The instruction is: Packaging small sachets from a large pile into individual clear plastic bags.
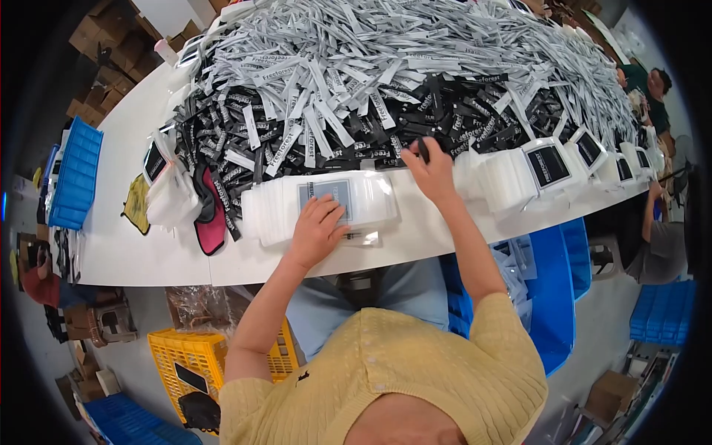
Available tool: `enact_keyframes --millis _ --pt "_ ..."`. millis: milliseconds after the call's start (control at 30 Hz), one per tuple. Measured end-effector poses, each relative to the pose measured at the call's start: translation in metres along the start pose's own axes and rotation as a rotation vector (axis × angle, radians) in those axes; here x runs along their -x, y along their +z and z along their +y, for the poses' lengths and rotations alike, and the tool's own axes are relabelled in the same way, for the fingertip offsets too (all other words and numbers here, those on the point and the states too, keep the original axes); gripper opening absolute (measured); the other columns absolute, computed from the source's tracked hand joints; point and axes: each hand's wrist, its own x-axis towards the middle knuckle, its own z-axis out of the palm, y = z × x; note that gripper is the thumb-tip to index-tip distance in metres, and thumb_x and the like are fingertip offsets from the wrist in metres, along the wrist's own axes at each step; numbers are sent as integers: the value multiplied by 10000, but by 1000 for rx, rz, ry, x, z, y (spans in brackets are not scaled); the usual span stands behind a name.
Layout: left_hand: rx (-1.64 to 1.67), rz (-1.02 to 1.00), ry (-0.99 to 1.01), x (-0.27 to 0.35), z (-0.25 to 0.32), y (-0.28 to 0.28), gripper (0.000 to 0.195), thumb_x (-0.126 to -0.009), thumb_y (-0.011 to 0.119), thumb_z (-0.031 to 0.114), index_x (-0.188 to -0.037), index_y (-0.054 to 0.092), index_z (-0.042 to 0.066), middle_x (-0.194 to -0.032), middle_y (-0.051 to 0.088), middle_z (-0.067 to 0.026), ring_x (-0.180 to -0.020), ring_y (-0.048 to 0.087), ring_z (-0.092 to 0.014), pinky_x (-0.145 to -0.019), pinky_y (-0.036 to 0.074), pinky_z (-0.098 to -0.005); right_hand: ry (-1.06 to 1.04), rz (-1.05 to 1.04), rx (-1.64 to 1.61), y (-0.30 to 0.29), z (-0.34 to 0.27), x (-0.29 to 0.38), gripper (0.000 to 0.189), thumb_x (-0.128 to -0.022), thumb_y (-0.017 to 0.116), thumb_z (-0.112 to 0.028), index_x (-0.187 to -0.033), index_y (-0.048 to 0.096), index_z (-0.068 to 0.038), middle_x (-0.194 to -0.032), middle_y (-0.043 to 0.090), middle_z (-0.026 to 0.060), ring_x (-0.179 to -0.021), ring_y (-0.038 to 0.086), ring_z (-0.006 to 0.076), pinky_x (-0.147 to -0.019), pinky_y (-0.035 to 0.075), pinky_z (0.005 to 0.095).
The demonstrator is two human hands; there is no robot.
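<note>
My left hand [318, 231] rests, fingers spread a little, on a fanned stack of clear plastic pouches [272, 214] with a dark printed panel. My right hand [429, 167] is at the near edge of the heap, to the right of the stack, with a small black item [423, 150] between its fingers; its kind is unclear. Beyond both hands lie many black printed strip packets [356, 125], with a large mound of white printed strip packets [334, 44] behind them. One flat clear pouch [367, 239] sticks out below my left hand.
More pouch stacks [500, 181] line the table's right edge. To the left lie a pink and black cloth item [214, 217], a yellow pouch [136, 203] and a blue crate [76, 172]. A blue bin [550, 300] and a yellow crate [186, 361] flank my legs. Other people sit around.
</note>
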Motion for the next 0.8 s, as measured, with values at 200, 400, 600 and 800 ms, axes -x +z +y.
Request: enact_keyframes --millis 200,400,600,800 --pt "81 103 -100 -5 -3 5 273 -782 634 73 -1052 602 50 -971 622 -112 -978 582 -329 -905 455 -423 -155 -33 456 56 6 -117 271 -824 596 -293 -938 610 -47 -889 633 156 -799 617 320 -679 482 414" --pt "233 54 -178 -6 -4 -5 305 -799 639 99 -1092 578 37 -854 635 -128 -772 614 -323 -826 494 -400 7 -156 230 42 39 -126 388 -685 638 -265 -945 599 21 -777 643 157 -718 628 282 -694 483 385" --pt "245 -43 -308 -34 6 -21 344 -825 598 124 -1163 568 69 -781 602 -136 -657 582 -297 -605 474 -361 114 48 -577 3 5 -12 115 -848 571 -97 -886 477 -42 -614 523 25 -537 531 95 -487 427 243" --pt "73 103 -188 -50 22 -22 377 -786 567 41 -1150 604 130 -617 431 -84 -526 465 -251 -510 410 -352 -146 14 -127 11 26 71 267 -858 601 -179 -697 490 4 -471 419 37 -427 433 94 -434 342 254"
